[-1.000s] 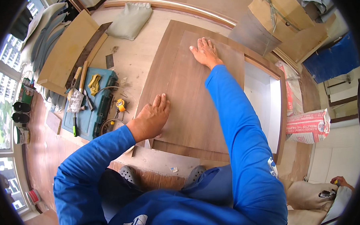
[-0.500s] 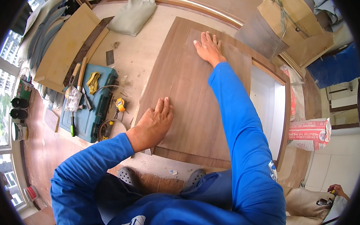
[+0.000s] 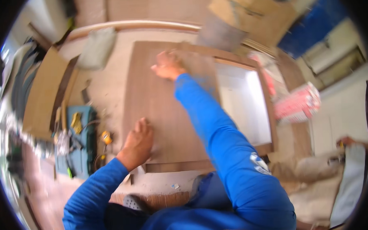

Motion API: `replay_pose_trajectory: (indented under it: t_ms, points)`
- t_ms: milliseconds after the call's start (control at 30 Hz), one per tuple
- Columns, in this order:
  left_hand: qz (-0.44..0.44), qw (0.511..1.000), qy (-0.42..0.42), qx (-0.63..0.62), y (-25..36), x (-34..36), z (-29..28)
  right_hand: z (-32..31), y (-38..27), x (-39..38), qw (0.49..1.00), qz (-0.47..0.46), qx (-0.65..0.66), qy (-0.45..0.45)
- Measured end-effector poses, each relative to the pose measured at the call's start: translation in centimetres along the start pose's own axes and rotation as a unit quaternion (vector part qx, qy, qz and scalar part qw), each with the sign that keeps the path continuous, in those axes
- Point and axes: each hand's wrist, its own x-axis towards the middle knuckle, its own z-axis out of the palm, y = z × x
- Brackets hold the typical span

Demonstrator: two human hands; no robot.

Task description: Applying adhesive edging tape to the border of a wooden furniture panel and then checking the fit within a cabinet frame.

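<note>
- The panel (image 3: 172, 119), brown and wood-grained, lies under both grips, over most of a shallow frame (image 3: 236, 61); presumably the frame bears it, though the contact between them is hidden.
- The left grip (image 3: 136, 142) is unclenched and palm-down on the panel's near left part, beside its left edge. Nothing is clasped; the spread of the fingers suggests light pressure to steady it.
- The right grip (image 3: 168, 65) rests over the panel's far part, beyond the left one. It is blurred, but looks released, with nothing in it. Set well apart, near and far, the two probably stop the panel from rocking or sliding.
- Right of both grips, the frame's pale inside shows, since the panel stops short of that end.
- Left of the left grip lies the case (image 3: 87, 154), teal, carrying a yellow cloth or glove (image 3: 76, 123) and some tools; its flat top seems to serve as a stand, within easy reach.
- Between case and left grip sits the tape (image 3: 106, 137), perhaps left there for handiness.
- Left of the right grip and well apart lies a grey cushion (image 3: 97, 49).
- Far right of the grips are a red-and-white sack (image 3: 297, 104) and another person's hand (image 3: 346, 141).
</note>
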Motion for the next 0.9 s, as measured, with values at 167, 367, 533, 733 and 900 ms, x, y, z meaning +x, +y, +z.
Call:
replay_pose_trajectory:
  t_ms: [167, 367, 533, 733, 900]
  points:
    - [0.027, 0.993, 0.023, 0.115, 1.1, 2.5, 0.5, -1.8, 3.6, -3.9, 0.981, -0.059, 0.169, -0.079]
    - [0.011, 0.98, 0.11, -0.167, -4.4, 7.3, -7.8, -7.7, 5.4, -16.3, 0.867, 0.133, 0.462, -0.127]
    - [0.146, 0.82, 0.285, -0.474, -3.3, 0.6, -17.6, -11.3, 5.0, -25.6, 0.834, 0.221, 0.484, -0.147]
    - [0.352, 0.572, 0.572, -0.471, 0.6, -13.4, -22.8, -15.0, 7.1, -31.1, 0.894, 0.258, 0.363, -0.04]
    - [0.347, 0.53, 0.709, -0.31, -0.5, -20.4, -21.7, -13.7, 7.1, -31.4, 0.903, 0.274, 0.319, -0.091]
